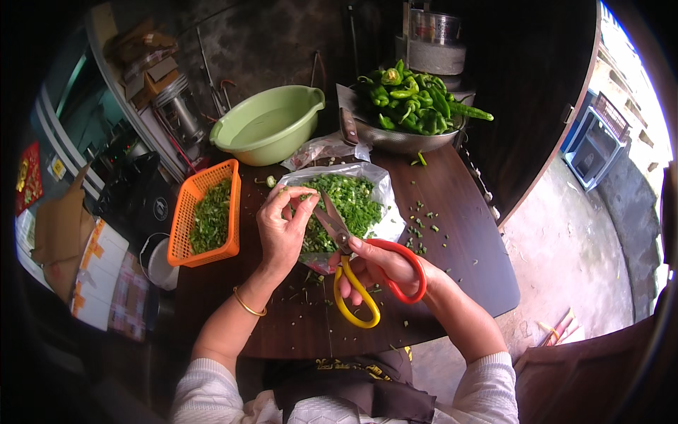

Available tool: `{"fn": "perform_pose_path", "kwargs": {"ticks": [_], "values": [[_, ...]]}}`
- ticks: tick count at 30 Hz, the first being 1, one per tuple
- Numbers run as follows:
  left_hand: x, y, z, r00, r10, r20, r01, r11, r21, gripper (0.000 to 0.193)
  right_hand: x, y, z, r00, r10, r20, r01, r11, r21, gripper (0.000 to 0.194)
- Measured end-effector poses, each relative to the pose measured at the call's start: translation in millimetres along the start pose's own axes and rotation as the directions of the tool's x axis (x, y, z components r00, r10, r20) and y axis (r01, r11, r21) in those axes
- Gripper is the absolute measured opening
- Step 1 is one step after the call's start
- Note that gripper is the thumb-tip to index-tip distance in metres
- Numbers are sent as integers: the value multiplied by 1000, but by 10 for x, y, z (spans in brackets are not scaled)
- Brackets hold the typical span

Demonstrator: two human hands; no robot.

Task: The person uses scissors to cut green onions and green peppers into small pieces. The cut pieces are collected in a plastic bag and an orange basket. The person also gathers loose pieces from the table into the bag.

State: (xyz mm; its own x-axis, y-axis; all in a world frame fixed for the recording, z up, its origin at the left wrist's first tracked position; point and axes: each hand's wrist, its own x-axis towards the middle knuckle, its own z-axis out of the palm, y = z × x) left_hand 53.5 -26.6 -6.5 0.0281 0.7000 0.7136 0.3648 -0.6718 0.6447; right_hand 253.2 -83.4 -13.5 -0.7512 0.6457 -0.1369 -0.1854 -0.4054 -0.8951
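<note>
My right hand (389,262) holds scissors (343,238) with one red and one yellow handle loop. The blades are spread, their tips close to the fingers of my left hand (286,220). My left thumb and fingers are pinched together, and a small piece of green vegetable (303,197) shows at the fingertips, mostly hidden. Below both hands, a clear plastic bag (392,212) lies spread out, heaped with chopped greens (352,199). To the left of my left hand, an orange plastic basket (234,212) contains more cut greens (211,220).
A pale green basin (265,127) stands at the table's back left. Behind the bag, a metal bowl (408,138) is heaped with green peppers (413,100); a wooden-handled cleaver (348,126) leans on its rim. Scattered green bits (421,228) dot the dark wooden table (471,254).
</note>
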Motion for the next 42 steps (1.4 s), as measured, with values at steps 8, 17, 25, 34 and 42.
{"fn": "perform_pose_path", "kwargs": {"ticks": [8, 17, 25, 34, 42], "values": [[-46, -116, -81, 984, -169, 54, 175, 974, -143, 8, 40, 50, -27, 992, 21, -122, -34, 994, -106, 59], [-24, -224, -68, 984, -181, 3, 179, 971, -156, 8, 17, 66, 27, 1000, -3, 21, 4, 1000, -10, 56], [-111, -153, -98, 968, -213, 136, 229, 967, -115, 8, -2, 25, 24, 999, -9, -39, 5, 994, -105, 59], [-64, -114, -246, 949, -233, 214, 257, 962, -95, 9, 4, 42, 31, 996, -13, -87, -1, 988, -157, 59], [-9, -132, -302, 949, -272, 162, 279, 960, -26, 9, 6, 18, 23, 992, 21, -121, -55, 958, -283, 58]]}}
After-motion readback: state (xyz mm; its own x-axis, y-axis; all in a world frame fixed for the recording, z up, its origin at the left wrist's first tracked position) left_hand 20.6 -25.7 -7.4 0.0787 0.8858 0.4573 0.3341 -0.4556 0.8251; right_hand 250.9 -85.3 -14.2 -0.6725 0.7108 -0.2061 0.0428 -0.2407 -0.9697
